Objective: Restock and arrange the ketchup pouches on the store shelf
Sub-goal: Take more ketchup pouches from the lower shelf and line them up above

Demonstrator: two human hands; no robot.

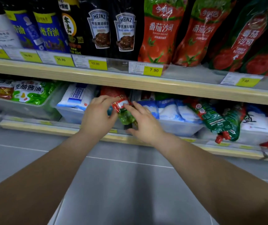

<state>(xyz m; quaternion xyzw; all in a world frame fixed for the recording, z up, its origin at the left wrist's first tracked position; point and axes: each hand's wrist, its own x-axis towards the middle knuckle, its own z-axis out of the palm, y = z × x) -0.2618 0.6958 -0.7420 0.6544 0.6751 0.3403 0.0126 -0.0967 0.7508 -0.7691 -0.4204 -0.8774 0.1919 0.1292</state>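
- Two bare forearms are stretched toward the lower shelf (130,140).
- A red-and-green ketchup pouch (122,109) is pinched at its top by the left hand (97,114); the right hand (143,121) is spread, its fingertips touching the pouch without gripping.
- The pouch is probably best supported from beneath and drawn out level, so the neighbouring white bags (78,98) are not dragged.
- "HEINZ" is legible on the black sauce pouches (111,30), and "7.90" on a yellow price tag (153,70).

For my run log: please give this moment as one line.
left hand: grips red-green plastic ketchup pouch | right hand: fingertips touch pouch | place: lower shelf
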